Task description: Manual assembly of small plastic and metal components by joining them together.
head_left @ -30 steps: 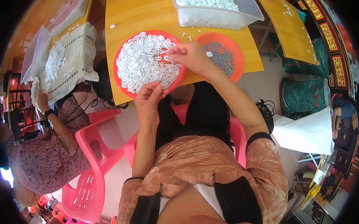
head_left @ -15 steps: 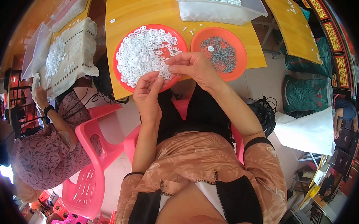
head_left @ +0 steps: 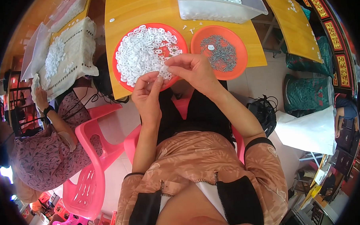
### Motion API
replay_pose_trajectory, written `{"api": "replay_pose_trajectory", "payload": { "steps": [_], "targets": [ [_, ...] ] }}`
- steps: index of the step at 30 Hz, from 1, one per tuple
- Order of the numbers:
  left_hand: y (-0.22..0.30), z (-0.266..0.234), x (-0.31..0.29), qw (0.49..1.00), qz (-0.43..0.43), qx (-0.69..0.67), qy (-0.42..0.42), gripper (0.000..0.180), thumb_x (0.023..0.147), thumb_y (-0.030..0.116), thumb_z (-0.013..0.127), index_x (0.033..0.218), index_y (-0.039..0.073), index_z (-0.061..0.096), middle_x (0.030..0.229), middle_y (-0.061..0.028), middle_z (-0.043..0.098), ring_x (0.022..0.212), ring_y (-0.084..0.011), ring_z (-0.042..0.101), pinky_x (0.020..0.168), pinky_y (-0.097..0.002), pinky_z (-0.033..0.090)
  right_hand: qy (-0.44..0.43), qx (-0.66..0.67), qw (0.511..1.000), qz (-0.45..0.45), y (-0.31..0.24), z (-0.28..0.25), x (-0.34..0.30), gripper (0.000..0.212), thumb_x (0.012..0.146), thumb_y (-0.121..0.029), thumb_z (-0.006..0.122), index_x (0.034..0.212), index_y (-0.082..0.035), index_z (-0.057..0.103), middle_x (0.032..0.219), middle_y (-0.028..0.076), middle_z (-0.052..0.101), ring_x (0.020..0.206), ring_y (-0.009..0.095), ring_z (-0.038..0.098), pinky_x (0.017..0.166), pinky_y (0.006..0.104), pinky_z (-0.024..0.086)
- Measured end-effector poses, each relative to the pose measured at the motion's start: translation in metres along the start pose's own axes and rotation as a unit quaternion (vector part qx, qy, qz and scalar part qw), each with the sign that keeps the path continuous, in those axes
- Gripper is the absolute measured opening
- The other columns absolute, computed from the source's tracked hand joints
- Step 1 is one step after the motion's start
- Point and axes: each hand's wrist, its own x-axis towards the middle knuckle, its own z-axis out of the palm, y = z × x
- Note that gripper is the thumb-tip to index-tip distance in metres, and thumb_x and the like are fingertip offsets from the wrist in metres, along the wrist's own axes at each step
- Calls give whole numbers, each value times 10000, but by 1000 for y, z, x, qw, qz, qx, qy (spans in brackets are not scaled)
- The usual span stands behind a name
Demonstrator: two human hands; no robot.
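Over the near edge of a red round plate [head_left: 180, 34], my two hands meet at a small white plastic piece [head_left: 164, 68]. My left hand [head_left: 147, 93] is closed, thumb and forefinger pinched at the piece's lower end. From the right, my right hand [head_left: 196, 72] pinches its upper end between thumb and fingers. The fingertips partly cover it, so its details are hard to make out. The plate is heaped with white oval pieces [head_left: 138, 54] with holes. Beside it, an orange plate [head_left: 241, 56] carries many grey screws [head_left: 221, 57] and one white piece [head_left: 211, 47].
A translucent tub [head_left: 220, 14] of white pieces stands at the table's far side. Several small white bits [head_left: 192, 31] lie near the plates. At left, another person [head_left: 50, 144] sits by a cloth [head_left: 78, 48] with white pieces, next to a pink chair [head_left: 85, 187].
Both hands stay at the same spot, with only slight finger movement around the white piece. The view has shifted very slightly; the plates look unchanged.
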Motion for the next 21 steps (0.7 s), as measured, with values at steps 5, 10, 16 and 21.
{"api": "replay_pose_trajectory", "payload": {
  "steps": [5, 10, 16, 21],
  "targets": [
    [2, 2, -2, 1000, 16, -1, 3, 139, 851, -40, 590, 988, -35, 574, 868, -97, 644, 774, -138, 639, 743, -238, 511, 26, -8, 999, -31, -4, 5, -5, 178, 831, -28, 632, 998, 30, 650, 919, 72, 669, 813, 92, 628, 731, 227, 519],
    [2, 4, -3, 1000, 19, -8, 7, 135, 848, -44, 585, 982, -30, 574, 873, -85, 632, 758, -141, 638, 724, -237, 517, -1, 163, 984, 69, 1, 0, -5, 203, 833, -44, 635, 1024, 22, 642, 915, 69, 659, 762, 86, 614, 703, 222, 512],
    [2, 3, -3, 1000, 3, -11, 6, 140, 847, -45, 578, 986, -28, 573, 872, -74, 615, 739, -142, 633, 705, -238, 521, -11, 273, 947, 168, 3, -2, -6, 236, 837, -67, 636, 1054, 26, 628, 924, 70, 653, 734, 92, 607, 699, 219, 498],
    [3, 3, -3, 1000, 3, -17, 12, 148, 843, -46, 582, 989, -27, 574, 872, -73, 615, 730, -139, 631, 696, -232, 518, -8, 262, 950, 168, 2, -1, -6, 240, 843, -75, 631, 1061, 24, 625, 934, 73, 652, 749, 93, 608, 707, 219, 495]
  ]
}}
